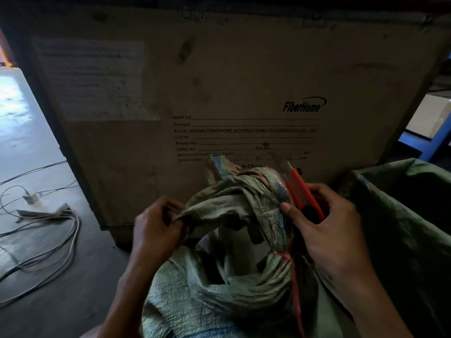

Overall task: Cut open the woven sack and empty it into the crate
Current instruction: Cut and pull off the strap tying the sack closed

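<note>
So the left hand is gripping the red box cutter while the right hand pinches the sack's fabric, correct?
Not quite: the hands are swapped. In the head view the right hand grips the red box cutter, while the left hand pinches the fabric of the sack.

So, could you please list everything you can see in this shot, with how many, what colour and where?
woven sack: one, pale green, bottom centre, its bunched neck held between both hands
utility knife: one, red, in the right hand, against the sack's neck
red tie string: one, hanging down the sack's right side
wooden crate: one, tan, printed FiberHome, upright behind the sack
green-lined bin: one, dark green, right edge
cables: several, pale grey, on the floor at left
left hand: pinching the sack cloth
right hand: closed round the knife
</note>
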Tool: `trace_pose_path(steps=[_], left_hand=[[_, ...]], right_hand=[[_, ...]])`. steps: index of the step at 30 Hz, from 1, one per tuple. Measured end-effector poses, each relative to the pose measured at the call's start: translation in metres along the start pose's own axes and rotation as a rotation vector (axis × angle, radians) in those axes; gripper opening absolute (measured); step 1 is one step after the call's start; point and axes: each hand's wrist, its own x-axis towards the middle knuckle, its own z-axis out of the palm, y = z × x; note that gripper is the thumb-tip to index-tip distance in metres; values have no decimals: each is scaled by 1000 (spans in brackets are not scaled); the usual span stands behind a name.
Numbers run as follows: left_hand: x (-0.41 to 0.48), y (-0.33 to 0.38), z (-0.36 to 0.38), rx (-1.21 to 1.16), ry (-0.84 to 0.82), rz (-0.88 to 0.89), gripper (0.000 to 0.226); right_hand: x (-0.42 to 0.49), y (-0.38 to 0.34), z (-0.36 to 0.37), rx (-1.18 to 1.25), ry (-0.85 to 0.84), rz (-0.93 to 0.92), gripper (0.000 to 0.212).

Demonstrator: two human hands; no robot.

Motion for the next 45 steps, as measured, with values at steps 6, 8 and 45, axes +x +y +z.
trace_pose_path(steps=[6, 8, 45], left_hand=[[-11, 2, 6, 251, 488, 38, 31], [-14, 11, 11, 203, 337, -66, 36], [-54, 49, 67, -720, -417, -96, 58]], right_hand=[[-8, -6, 5, 0, -72, 3, 31], [-10, -9, 9, -13, -86, -15, 30], [-132, 213, -4, -768, 120, 852, 42]])
